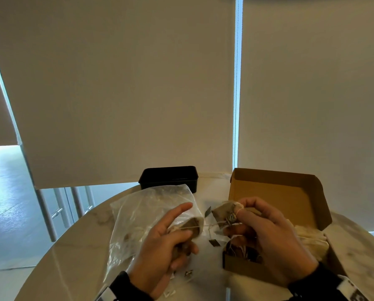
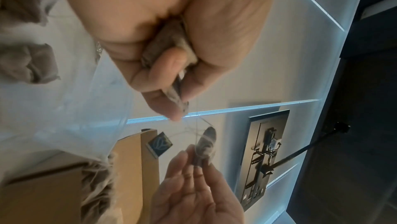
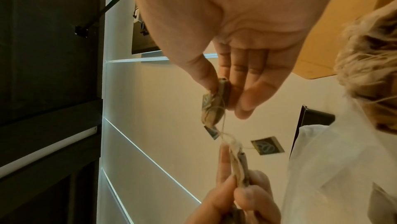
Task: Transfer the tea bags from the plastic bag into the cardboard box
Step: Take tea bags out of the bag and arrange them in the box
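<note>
Over the table, my left hand (image 1: 181, 237) grips a brown tea bag (image 1: 194, 224), with the index finger sticking out straight. My right hand (image 1: 238, 216) pinches a second tea bag (image 1: 223, 211) between thumb and fingers, just left of the open cardboard box (image 1: 279, 203). Thin tangled strings run between the two bags, and a dark paper tag (image 3: 267, 145) dangles from them. The clear plastic bag (image 1: 142, 209) lies under and behind my left hand. Several tea bags (image 1: 310, 237) lie inside the box. In the left wrist view the fingers of my left hand (image 2: 180, 81) curl round its tea bag (image 2: 169, 41).
A black plastic container (image 1: 168, 177) stands at the table's far edge behind the plastic bag. Loose paper tags (image 1: 188, 273) lie on the round marble table (image 1: 77, 253) between my wrists. The box lid stands upright at the back right. Window blinds fill the background.
</note>
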### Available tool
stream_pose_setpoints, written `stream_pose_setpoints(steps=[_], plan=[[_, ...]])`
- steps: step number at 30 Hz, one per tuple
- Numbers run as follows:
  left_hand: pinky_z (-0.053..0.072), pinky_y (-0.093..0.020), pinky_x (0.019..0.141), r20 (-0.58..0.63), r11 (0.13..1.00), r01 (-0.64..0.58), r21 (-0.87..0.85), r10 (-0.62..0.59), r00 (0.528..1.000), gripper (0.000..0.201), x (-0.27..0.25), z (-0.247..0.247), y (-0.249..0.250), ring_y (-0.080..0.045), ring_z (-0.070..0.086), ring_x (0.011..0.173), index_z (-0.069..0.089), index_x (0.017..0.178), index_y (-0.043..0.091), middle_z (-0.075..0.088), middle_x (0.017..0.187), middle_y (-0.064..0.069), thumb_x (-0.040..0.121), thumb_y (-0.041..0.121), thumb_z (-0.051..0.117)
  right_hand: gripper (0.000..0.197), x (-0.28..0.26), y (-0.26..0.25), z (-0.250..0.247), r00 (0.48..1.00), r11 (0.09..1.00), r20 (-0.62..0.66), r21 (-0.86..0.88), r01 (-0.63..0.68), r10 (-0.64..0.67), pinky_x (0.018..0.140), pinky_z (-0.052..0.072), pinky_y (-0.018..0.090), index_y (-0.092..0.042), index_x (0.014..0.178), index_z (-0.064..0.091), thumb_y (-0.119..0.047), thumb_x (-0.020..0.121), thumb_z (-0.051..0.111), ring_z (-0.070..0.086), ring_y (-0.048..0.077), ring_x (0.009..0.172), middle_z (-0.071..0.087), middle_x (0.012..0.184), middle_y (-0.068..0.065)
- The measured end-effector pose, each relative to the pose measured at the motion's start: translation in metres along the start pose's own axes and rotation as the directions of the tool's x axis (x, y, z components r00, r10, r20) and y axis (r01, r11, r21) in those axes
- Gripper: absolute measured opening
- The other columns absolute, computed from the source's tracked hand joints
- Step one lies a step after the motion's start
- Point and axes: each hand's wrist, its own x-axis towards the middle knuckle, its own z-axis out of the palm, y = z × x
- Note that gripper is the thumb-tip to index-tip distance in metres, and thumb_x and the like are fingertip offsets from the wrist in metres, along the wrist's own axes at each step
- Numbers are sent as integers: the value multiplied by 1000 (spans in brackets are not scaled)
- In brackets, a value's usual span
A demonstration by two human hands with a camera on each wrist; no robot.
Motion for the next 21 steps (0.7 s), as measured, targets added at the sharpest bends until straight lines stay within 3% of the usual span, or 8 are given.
stream_pose_setpoints(steps=[3, 10, 16, 19, 21], plan=[[31, -17, 33, -17, 998, -22, 58, 23, 1000, 39, 0, -2, 1, -16, 56, 56, 76, 90, 19, 67, 80, -12, 91, -5, 46, 13, 1, 0, -1, 1000, 998, -16, 55, -10, 11, 54, 55, 30, -7, 103, 58, -11, 92, 52, 69, 25, 68, 73, 90, 15], [33, -15, 39, -24, 932, -111, 345, 127, 992, 34, -4, 0, 1, -8, 46, 45, 77, 76, 16, 57, 57, -5, 83, -9, 54, 12, 0, -4, -3, 985, 989, -104, 32, 144, -140, 58, 52, 31, -14, 95, 61, -18, 84, 58, 67, 23, 71, 74, 90, 8], [32, -17, 34, -74, 965, -78, 249, 100, 992, 31, -2, -3, 2, -15, 45, 48, 72, 76, 0, 56, 64, -16, 86, -11, 45, 32, 3, -5, -13, 971, 980, -150, 37, 195, -187, 53, 54, 23, -9, 97, 60, -26, 70, 63, 66, 16, 64, 74, 86, 9], [29, -20, 36, -79, 974, -67, 217, 86, 993, 33, -1, -3, 2, -16, 45, 51, 69, 69, 3, 58, 71, -17, 86, -10, 44, 33, 2, -4, -13, 977, 981, -85, 2, 194, -193, 52, 53, 23, -12, 99, 60, -24, 68, 64, 66, 18, 61, 72, 84, 13], [26, -21, 37, -105, 991, -70, 115, 83, 991, 31, -1, -5, 4, -16, 45, 52, 66, 69, 2, 59, 70, -14, 87, -9, 43, 34, -1, -4, -14, 982, 976, -12, -116, 186, -188, 53, 53, 23, -17, 100, 64, -24, 67, 65, 66, 18, 61, 72, 84, 12]])
